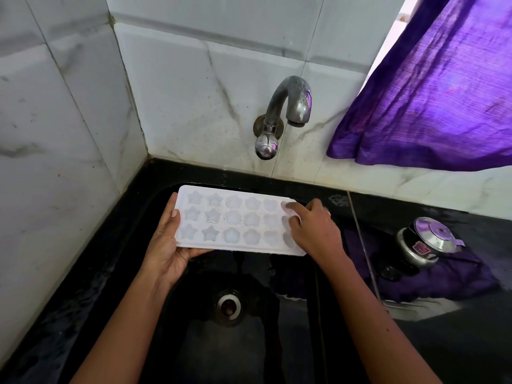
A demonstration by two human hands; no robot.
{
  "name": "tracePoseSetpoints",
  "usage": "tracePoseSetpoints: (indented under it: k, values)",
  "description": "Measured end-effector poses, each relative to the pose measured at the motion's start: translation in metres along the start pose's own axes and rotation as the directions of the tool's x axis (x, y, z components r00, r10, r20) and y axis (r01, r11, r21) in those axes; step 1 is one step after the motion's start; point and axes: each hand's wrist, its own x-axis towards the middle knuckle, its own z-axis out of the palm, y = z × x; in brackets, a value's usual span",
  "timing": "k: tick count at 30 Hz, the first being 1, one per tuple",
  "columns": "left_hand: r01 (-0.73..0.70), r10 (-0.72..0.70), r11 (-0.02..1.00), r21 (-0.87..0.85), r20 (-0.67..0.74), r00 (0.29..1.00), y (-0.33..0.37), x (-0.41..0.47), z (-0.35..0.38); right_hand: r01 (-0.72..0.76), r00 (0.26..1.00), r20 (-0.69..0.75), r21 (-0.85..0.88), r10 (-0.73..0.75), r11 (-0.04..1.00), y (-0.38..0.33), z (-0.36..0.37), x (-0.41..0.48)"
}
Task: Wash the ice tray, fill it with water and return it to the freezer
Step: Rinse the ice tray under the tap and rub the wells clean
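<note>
Sink (277,350): black basin fills 6 o'clock half. You work over it, prob. so drips fall in.
Ice tray (235,220): centre, held level over basin, cells up. Tap (291,103) at its 1 o'clock, no water seen. Prob. staged for rinse.
Your L hand (166,245), tray's 9 o'clock end: thumb on top, fingers under, grasping it.
Your R hand (313,228), 3 o'clock end: fingers bent onto cells, prob. scrubbing. Thumb hidden, so grip vs. rub: can't tell.
3 cell rows; wet or dry unclear. Underside hidden.

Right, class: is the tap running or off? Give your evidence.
Off: no water falls from the tap onto the ice tray held over the sink.
</note>
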Motion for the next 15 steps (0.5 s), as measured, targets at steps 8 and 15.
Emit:
tracePoseSetpoints:
  k: [8,15]
  values:
    - [0.043,-0.043,0.999,-0.004,-0.001,0.999,-0.004,-0.002,-0.001,0.157,0.987,0.037,-0.122,-0.154,0.98,-0.02,-0.004,0.005]
    - [0.021,-0.021,1.0,0.018,0.011,1.0,-0.003,-0.004,0.002,0.16,0.981,0.136,-0.147,-0.141,0.976,-0.026,-0.001,0.012]
